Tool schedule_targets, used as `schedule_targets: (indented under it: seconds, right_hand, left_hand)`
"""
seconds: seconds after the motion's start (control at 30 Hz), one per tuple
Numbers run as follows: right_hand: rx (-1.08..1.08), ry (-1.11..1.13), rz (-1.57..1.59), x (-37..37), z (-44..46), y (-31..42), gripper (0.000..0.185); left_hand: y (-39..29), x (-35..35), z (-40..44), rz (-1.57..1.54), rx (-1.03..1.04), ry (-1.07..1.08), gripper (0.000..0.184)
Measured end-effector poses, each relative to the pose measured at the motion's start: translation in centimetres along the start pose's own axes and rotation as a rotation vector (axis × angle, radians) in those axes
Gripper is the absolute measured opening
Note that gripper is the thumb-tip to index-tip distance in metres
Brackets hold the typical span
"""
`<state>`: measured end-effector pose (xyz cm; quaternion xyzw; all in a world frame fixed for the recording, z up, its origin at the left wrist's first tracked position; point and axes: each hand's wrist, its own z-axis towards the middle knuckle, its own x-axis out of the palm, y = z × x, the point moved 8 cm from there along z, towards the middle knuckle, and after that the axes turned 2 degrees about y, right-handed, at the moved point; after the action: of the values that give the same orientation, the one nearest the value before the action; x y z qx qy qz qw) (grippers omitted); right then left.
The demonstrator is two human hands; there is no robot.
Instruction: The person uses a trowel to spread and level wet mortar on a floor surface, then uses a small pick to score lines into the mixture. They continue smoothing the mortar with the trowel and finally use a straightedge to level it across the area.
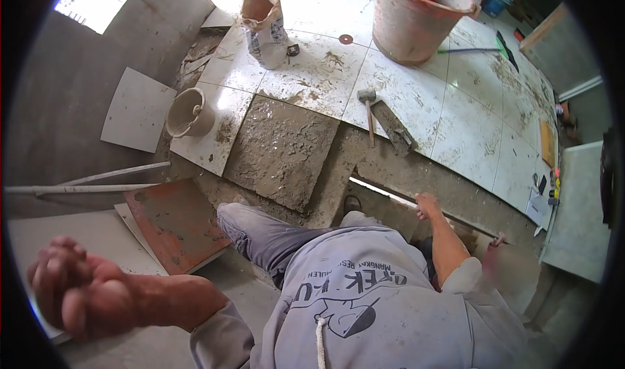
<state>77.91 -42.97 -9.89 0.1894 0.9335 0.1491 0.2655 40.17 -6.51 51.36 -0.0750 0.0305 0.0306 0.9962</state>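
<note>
At the lower left, close to the camera, my left hand (78, 287) is raised with its palm up and fingers curled in; nothing shows in it. A mortar-smeared reddish board (176, 222) lies behind it. My right hand (427, 206) is closed on a long, thin pale bar (384, 193), which slants along the edge of the mortar bed. Part of the bar is hidden by the hand. Just beyond are a rubber mallet (368, 102) and a mortar-covered trowel or float (394, 128). A square of wet mortar (283, 151) lies between white tiles.
Muddy white tiles (469, 128) cover the floor ahead. A large bucket (416, 24), a small bucket (190, 113) and an open paper bag (265, 30) stand there. A loose tile (137, 108) leans left. Another person's hand (498, 240) is at the right, beside a blurred area.
</note>
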Motion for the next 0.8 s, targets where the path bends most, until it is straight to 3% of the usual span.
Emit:
schedule_targets:
  seconds: [0.13,0.23,0.3,0.8]
  right_hand:
    - [0.137,-0.020,0.066,0.0,-0.8,-6.9,0.036]
    - [0.194,-0.028,0.109,0.1,-1.5,-9.5,0.035]
    - [0.208,-0.036,0.102,0.3,-2.2,-10.4,0.038]
    - [0.027,-0.058,0.286,0.9,-0.4,-4.7,0.034]
  left_hand:
    - [-2.9,1.4,3.6,-0.394,-0.014,-0.217,0.050]
    - [-7.0,7.0,4.9,-0.239,0.238,0.480,0.040]
    - [-8.4,9.1,4.0,-0.188,0.328,0.721,0.038]
    - [-10.3,17.3,2.5,-0.382,0.380,0.693,0.037]
